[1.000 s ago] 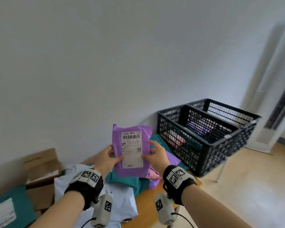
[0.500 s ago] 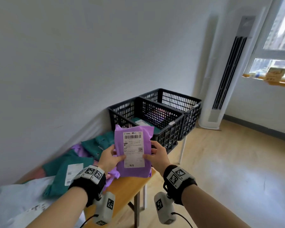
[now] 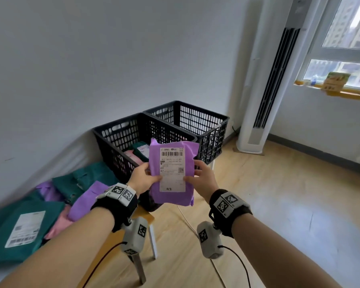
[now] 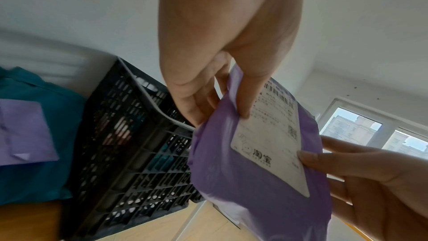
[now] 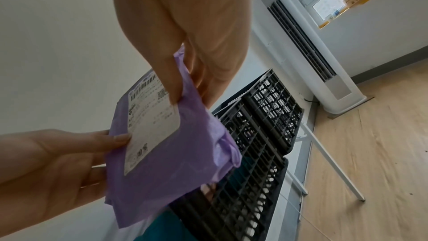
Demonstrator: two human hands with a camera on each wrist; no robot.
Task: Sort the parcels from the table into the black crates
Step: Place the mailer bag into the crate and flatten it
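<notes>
A purple parcel (image 3: 172,196) with a white shipping label is held upright in front of me, label facing me. My left hand (image 3: 142,179) pinches its left edge, thumb on the label, and my right hand (image 3: 203,178) pinches its right edge the same way. The parcel (image 4: 252,195) fills the left wrist view and shows again (image 5: 176,164) in the right wrist view. Behind it stand two black crates side by side on the table's end: the near crate (image 3: 121,138) holds teal and pink parcels, the far crate (image 3: 197,119) shows no contents from here.
Teal, purple and pink parcels (image 3: 25,227) lie piled on the wooden table (image 3: 110,240) at the left. A tall white air conditioner (image 3: 266,96) stands in the corner beyond the crates. Wooden floor (image 3: 289,204) spreads to the right under a window.
My view has swung right from the parcel pile toward the crates, and both hands have carried the purple parcel along so it now hangs in front of the near crate.
</notes>
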